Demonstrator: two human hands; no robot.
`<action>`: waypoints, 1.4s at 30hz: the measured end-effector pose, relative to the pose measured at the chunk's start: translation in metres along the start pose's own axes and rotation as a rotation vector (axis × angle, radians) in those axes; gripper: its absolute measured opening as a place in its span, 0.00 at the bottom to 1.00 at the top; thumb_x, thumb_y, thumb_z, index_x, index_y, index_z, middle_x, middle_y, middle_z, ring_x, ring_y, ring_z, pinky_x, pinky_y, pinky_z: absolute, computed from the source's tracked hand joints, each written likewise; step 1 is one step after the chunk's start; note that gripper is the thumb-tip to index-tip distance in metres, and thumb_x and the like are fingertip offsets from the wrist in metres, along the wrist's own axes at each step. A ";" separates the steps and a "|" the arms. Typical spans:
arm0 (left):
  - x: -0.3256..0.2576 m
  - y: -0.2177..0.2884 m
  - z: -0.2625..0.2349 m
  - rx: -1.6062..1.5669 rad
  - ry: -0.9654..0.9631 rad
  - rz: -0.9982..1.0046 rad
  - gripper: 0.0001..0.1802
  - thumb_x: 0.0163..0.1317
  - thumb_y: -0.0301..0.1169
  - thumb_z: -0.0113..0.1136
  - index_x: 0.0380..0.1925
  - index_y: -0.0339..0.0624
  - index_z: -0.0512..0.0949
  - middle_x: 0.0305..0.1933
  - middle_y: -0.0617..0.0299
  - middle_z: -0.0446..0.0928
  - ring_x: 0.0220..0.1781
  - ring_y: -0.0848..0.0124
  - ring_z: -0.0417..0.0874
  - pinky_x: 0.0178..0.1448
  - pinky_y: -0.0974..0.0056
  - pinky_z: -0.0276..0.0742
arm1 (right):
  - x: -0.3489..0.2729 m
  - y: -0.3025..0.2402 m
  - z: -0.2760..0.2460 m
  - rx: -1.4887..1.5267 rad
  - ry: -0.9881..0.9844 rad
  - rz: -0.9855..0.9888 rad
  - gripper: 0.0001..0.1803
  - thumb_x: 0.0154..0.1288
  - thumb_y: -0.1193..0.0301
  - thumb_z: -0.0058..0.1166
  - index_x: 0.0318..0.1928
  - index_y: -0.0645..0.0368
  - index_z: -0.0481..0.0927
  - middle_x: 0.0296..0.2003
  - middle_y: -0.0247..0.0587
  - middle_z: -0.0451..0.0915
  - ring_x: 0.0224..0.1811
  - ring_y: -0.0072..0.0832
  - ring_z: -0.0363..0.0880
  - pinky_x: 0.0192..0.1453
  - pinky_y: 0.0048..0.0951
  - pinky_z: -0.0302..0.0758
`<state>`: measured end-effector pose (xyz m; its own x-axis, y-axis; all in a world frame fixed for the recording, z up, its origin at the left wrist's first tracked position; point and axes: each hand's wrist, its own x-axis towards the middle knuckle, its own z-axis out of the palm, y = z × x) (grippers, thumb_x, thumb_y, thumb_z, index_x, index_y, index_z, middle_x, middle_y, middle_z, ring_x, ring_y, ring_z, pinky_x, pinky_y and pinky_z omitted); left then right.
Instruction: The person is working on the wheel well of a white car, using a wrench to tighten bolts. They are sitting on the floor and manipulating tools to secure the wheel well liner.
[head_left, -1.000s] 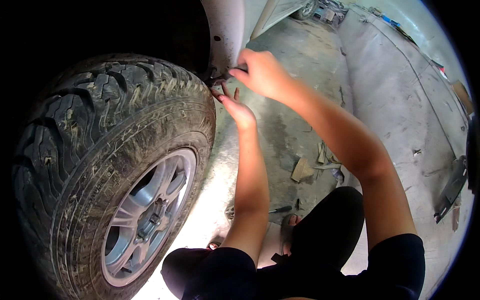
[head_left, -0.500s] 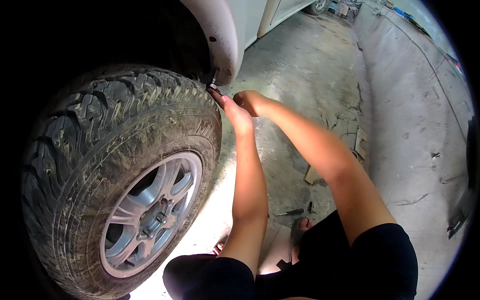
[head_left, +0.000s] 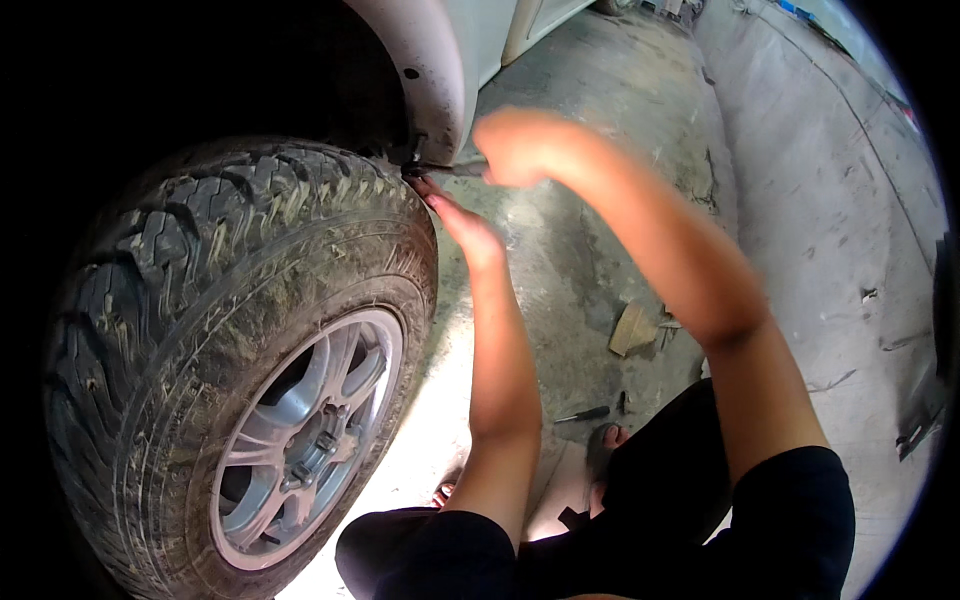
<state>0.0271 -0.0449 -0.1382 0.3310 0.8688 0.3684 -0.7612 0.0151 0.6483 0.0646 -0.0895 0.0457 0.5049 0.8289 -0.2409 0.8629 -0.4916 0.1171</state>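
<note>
At the lower end of the white fender, a ratchet wrench sits with its head by a bolt or stud, just above the muddy tyre. My right hand, blurred by motion, is closed around the handle, which points out to the right. The fingertips of my left hand are at the wrench's head, beside the tyre's edge; they look closed on it, though the far side is hidden. Whatever the wrench's head fits onto is too dark and small to make out.
The tyre's silver alloy wheel fills the lower left, under a dark wheel arch. A dark-handled screwdriver lies on the concrete by my foot. A tan broken piece of board lies farther off. A pale wall runs along the right.
My right hand has swung up and away from my left, bringing the wrench's handle out to the right. My left hand stays near the wrench's head. The view has shifted slightly.
</note>
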 end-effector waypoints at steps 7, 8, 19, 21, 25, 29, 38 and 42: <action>-0.011 -0.007 0.018 -0.055 0.022 -0.105 0.40 0.75 0.56 0.25 0.76 0.43 0.36 0.82 0.56 0.31 0.82 0.61 0.33 0.81 0.56 0.28 | 0.048 0.032 0.107 0.377 -0.145 -0.040 0.12 0.57 0.70 0.60 0.38 0.66 0.84 0.35 0.51 0.84 0.37 0.42 0.82 0.44 0.40 0.76; -0.012 -0.008 0.016 -0.029 -0.003 -0.045 0.42 0.75 0.59 0.24 0.76 0.42 0.35 0.82 0.54 0.29 0.82 0.61 0.32 0.81 0.55 0.27 | 0.042 0.031 0.095 0.206 -0.139 -0.044 0.13 0.57 0.67 0.60 0.36 0.65 0.84 0.33 0.50 0.84 0.34 0.41 0.81 0.41 0.41 0.76; -0.003 -0.016 0.003 0.023 -0.024 -0.012 0.46 0.72 0.64 0.24 0.76 0.43 0.32 0.82 0.55 0.29 0.82 0.59 0.32 0.81 0.53 0.25 | 0.015 -0.007 -0.001 -0.217 -0.319 -0.050 0.11 0.60 0.71 0.57 0.33 0.69 0.85 0.30 0.56 0.84 0.33 0.40 0.86 0.37 0.40 0.81; -0.014 0.002 0.024 -0.050 -0.011 -0.076 0.46 0.72 0.64 0.25 0.76 0.44 0.33 0.82 0.55 0.30 0.82 0.60 0.33 0.81 0.54 0.26 | 0.022 0.011 0.044 0.180 -0.312 0.051 0.09 0.57 0.77 0.55 0.32 0.71 0.85 0.28 0.51 0.84 0.31 0.35 0.85 0.33 0.34 0.82; -0.019 0.000 0.025 -0.076 -0.037 -0.107 0.46 0.72 0.64 0.25 0.76 0.43 0.32 0.82 0.54 0.30 0.82 0.61 0.33 0.81 0.54 0.26 | 0.031 0.016 0.063 0.170 -0.326 0.026 0.11 0.60 0.74 0.54 0.37 0.70 0.84 0.27 0.51 0.84 0.30 0.39 0.85 0.34 0.38 0.80; -0.007 -0.019 0.001 0.088 -0.024 -0.018 0.49 0.70 0.67 0.26 0.76 0.44 0.31 0.82 0.54 0.28 0.82 0.59 0.29 0.81 0.52 0.23 | 0.009 -0.002 -0.008 0.078 -0.232 -0.149 0.17 0.65 0.63 0.55 0.33 0.68 0.83 0.29 0.54 0.84 0.34 0.44 0.85 0.39 0.46 0.78; -0.018 -0.012 0.014 0.017 -0.061 -0.037 0.51 0.69 0.67 0.30 0.76 0.40 0.32 0.82 0.54 0.30 0.82 0.58 0.35 0.81 0.52 0.29 | 0.029 0.009 0.052 0.085 -0.405 0.034 0.12 0.59 0.79 0.50 0.39 0.74 0.83 0.38 0.56 0.83 0.28 0.39 0.84 0.31 0.39 0.80; -0.011 -0.018 0.004 0.060 -0.092 -0.022 0.46 0.72 0.64 0.25 0.76 0.44 0.33 0.82 0.55 0.30 0.82 0.62 0.31 0.81 0.56 0.25 | 0.035 0.007 0.055 0.157 -0.375 -0.011 0.11 0.60 0.74 0.54 0.39 0.70 0.84 0.36 0.51 0.85 0.30 0.35 0.84 0.31 0.37 0.79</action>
<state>0.0389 -0.0565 -0.1512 0.3991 0.8193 0.4116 -0.7192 0.0014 0.6948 0.0868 -0.0788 -0.0145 0.4275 0.6940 -0.5793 0.8400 -0.5418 -0.0292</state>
